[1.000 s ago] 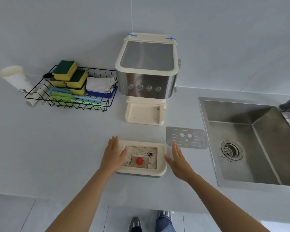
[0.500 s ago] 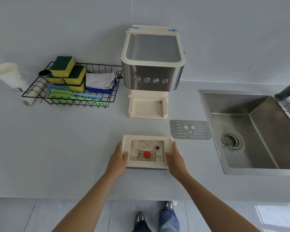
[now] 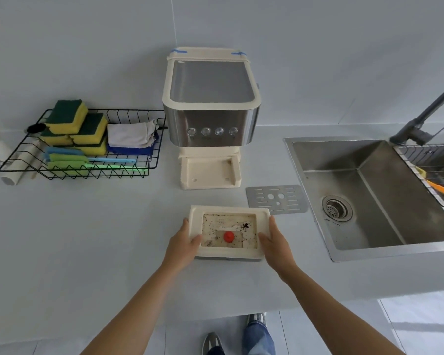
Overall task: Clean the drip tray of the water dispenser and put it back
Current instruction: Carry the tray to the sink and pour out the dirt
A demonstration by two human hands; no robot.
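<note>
The cream drip tray (image 3: pixel 228 210) sits on the white counter in front of me, its basin stained with dark specks and holding a small red float (image 3: pixel 228 236). My left hand (image 3: pixel 183 243) grips its left edge with the thumb over the rim. My right hand (image 3: pixel 274 242) grips its right edge the same way. The tray's metal grate (image 3: pixel 276 199) lies flat on the counter just behind and to the right. The water dispenser (image 3: pixel 210 116) stands against the wall behind, its cream base slot (image 3: pixel 210 174) bare.
A steel sink (image 3: pixel 369 196) with a drain lies to the right, a grey tap (image 3: pixel 420 124) behind it and a wire rack over its right side. At back left a black wire basket (image 3: pixel 87 149) holds sponges, cloths and brushes.
Both hands closed in from beside the tray and now grip its two short edges. The view has shifted, so the tray appears further right and nearer the grate.
</note>
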